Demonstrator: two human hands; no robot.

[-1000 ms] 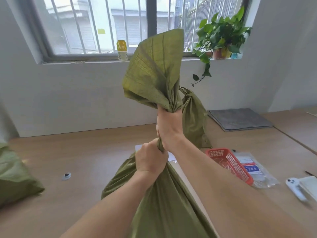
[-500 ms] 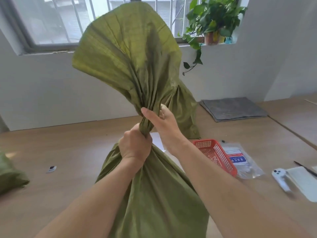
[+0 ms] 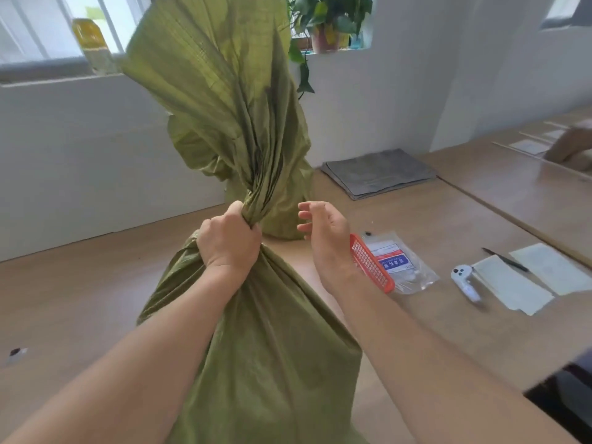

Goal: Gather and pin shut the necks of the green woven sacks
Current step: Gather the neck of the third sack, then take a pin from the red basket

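Green woven sack (image 3: 256,363), neck (image 3: 258,200) apparently twisted.

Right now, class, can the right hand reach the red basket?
Probably yes: the right hand is open and empty, and the red basket lies just beside its wrist, nothing between.

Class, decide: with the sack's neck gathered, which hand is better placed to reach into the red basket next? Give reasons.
Right. The right hand is free, hovering just beside the red basket. The left hand grips the gathered neck of the green sack; releasing it would likely let the neck open.
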